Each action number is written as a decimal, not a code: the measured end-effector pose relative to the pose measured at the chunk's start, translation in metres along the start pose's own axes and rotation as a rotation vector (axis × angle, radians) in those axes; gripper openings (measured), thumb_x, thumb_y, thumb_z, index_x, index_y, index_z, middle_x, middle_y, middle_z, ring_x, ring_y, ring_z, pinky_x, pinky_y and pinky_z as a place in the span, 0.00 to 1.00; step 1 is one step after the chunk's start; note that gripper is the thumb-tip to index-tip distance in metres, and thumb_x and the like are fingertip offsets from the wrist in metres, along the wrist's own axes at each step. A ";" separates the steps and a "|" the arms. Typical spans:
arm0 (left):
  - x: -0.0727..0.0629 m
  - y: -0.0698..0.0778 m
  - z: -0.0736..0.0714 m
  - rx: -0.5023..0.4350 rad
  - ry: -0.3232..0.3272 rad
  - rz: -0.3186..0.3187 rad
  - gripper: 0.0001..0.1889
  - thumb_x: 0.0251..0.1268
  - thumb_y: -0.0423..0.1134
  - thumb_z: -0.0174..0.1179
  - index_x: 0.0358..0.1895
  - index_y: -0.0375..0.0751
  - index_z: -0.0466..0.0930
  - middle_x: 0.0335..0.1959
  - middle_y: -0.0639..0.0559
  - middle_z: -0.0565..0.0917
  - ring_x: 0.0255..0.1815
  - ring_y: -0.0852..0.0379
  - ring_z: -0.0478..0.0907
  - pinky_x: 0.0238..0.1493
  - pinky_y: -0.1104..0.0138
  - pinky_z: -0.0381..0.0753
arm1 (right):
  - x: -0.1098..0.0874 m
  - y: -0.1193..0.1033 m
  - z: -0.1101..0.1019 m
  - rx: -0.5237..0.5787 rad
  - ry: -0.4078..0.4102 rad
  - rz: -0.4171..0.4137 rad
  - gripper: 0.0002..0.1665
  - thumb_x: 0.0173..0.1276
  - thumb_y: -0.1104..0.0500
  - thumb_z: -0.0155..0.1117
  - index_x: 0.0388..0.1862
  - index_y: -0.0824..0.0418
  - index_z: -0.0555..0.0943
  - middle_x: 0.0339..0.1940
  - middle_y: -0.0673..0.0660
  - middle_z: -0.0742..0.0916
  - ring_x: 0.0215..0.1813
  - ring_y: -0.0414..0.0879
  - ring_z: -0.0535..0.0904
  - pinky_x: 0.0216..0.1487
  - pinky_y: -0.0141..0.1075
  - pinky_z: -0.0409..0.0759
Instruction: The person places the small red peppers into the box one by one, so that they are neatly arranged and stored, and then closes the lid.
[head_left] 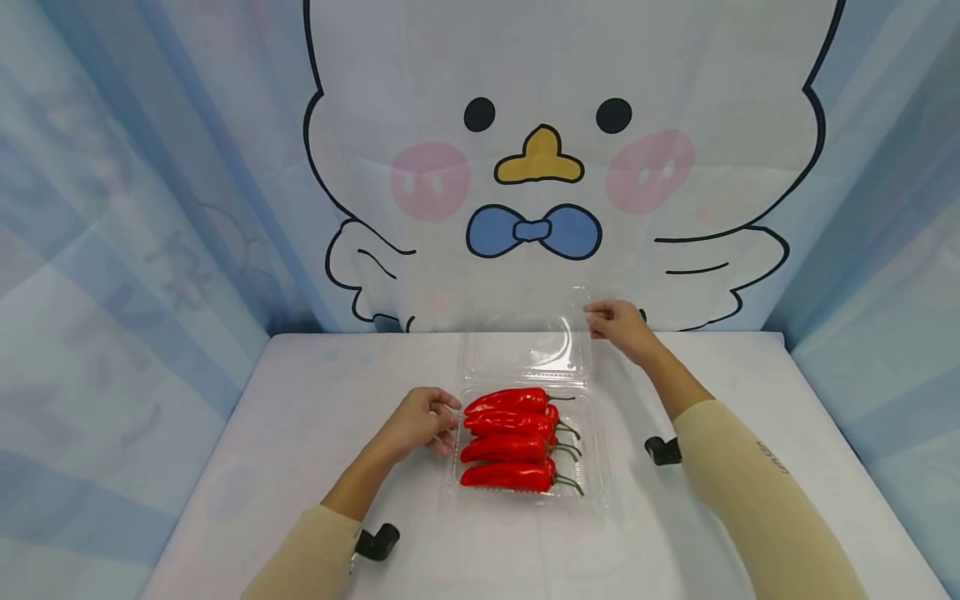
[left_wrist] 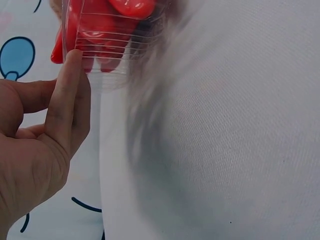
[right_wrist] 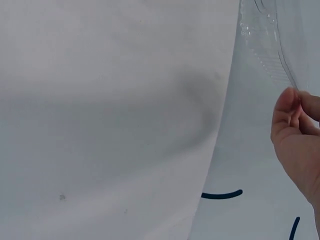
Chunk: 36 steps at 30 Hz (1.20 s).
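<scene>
A clear plastic clamshell box (head_left: 592,467) lies on the table with its lid (head_left: 525,350) raised at the back. In its base lie several red chili peppers (head_left: 510,448) in a row, their green stems to the right. My right hand (head_left: 621,327) pinches the lid's right corner between thumb and fingers; the right wrist view shows the same pinch on the lid edge (right_wrist: 285,55). At the box's left side is my left hand (head_left: 423,421). Its extended fingers (left_wrist: 67,95) touch the ribbed wall in the left wrist view, not wrapped round it.
A white-covered table (head_left: 330,417) bears the box. Right behind it hangs a cloth (head_left: 540,50) printed with a cartoon bird, and blue patterned curtains (head_left: 112,292) stand at both sides. Black wrist mounts (head_left: 378,542) stick out at the sleeves.
</scene>
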<state>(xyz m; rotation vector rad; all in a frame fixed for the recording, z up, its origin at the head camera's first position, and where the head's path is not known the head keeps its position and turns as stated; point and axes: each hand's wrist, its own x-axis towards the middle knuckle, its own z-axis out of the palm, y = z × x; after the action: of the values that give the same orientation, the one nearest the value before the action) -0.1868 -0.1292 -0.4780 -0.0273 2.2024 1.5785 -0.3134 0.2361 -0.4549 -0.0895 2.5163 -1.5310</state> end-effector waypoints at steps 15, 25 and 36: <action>0.007 0.005 -0.002 -0.023 -0.001 -0.005 0.09 0.70 0.27 0.62 0.50 0.29 0.77 0.31 0.40 0.81 0.19 0.55 0.83 0.25 0.65 0.89 | -0.010 -0.025 -0.008 -0.025 0.074 -0.107 0.21 0.81 0.65 0.55 0.67 0.73 0.69 0.51 0.65 0.78 0.46 0.47 0.80 0.45 0.21 0.84; 0.011 0.009 -0.004 -0.028 0.003 -0.013 0.08 0.71 0.28 0.62 0.49 0.29 0.77 0.32 0.40 0.81 0.20 0.54 0.84 0.25 0.65 0.89 | -0.019 -0.031 -0.012 -0.012 0.092 -0.172 0.18 0.80 0.65 0.55 0.64 0.72 0.68 0.49 0.65 0.79 0.46 0.49 0.81 0.46 0.23 0.85; 0.017 0.013 -0.004 -0.059 0.007 -0.019 0.08 0.70 0.26 0.62 0.47 0.29 0.76 0.28 0.43 0.79 0.19 0.55 0.83 0.23 0.67 0.88 | -0.039 -0.040 -0.017 -0.032 0.088 -0.260 0.18 0.80 0.65 0.56 0.61 0.74 0.68 0.49 0.67 0.79 0.48 0.55 0.81 0.47 0.21 0.82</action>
<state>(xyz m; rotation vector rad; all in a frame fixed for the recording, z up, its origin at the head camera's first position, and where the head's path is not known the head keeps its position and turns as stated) -0.2073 -0.1243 -0.4714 -0.0712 2.1536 1.6348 -0.2804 0.2388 -0.4069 -0.3758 2.6862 -1.6182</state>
